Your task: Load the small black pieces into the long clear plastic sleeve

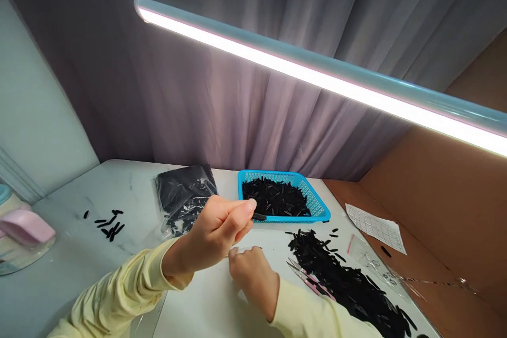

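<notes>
My left hand (225, 224) is raised, with thumb and fingertips pinched on a small black strip (259, 217) that sticks out to the right, in front of the basket's near rim. Lower and slightly to the right, my right hand (253, 274) is closed close above the white work surface (206, 306). Its fingertips are bent under, so what they hold is hidden. A long heap of similar black strips (340, 280) lies to the right. Pink-handled scissors (307, 277) rest against the heap's left side, beside my right sleeve.
Behind my hands stands a blue plastic basket (317, 206) full of black strips. A clear bag with black material (184, 193) lies left of it. Several loose strips (113, 227) and a pink-handled mug (26, 232) are further left. A printed sheet (376, 227) lies right; a lit tube lamp (317, 74) hangs above.
</notes>
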A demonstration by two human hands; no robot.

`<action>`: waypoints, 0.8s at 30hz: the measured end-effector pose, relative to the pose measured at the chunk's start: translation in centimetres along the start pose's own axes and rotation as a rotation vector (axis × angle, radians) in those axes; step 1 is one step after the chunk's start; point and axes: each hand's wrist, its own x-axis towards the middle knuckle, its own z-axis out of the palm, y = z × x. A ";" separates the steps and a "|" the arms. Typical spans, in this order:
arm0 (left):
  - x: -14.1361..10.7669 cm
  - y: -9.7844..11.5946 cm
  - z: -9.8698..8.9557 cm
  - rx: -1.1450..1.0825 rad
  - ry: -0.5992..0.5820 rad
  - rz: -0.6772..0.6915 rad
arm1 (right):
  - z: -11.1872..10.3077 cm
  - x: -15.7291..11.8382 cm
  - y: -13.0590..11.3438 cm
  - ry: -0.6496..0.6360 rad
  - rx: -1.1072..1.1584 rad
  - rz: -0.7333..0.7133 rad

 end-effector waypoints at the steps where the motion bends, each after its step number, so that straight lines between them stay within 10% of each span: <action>1: 0.0 0.0 0.0 -0.006 -0.001 0.027 | 0.7 0.6 -0.5 -0.004 -0.006 -0.006; 7: 0.1 0.0 0.0 -0.040 0.002 0.124 | 2.0 2.5 0.3 0.023 -0.021 -0.028; 13: -1.0 -2.0 -0.4 -0.016 -0.057 -0.095 | 2.1 -2.2 3.3 0.049 0.053 -0.121; 18: -2.3 -3.6 -1.0 -0.002 -0.111 -0.232 | 3.1 -5.7 5.3 0.135 0.665 -0.060; 24: -2.5 -3.3 -0.8 0.022 -0.145 -0.204 | 4.1 -5.1 6.2 -0.096 1.155 0.099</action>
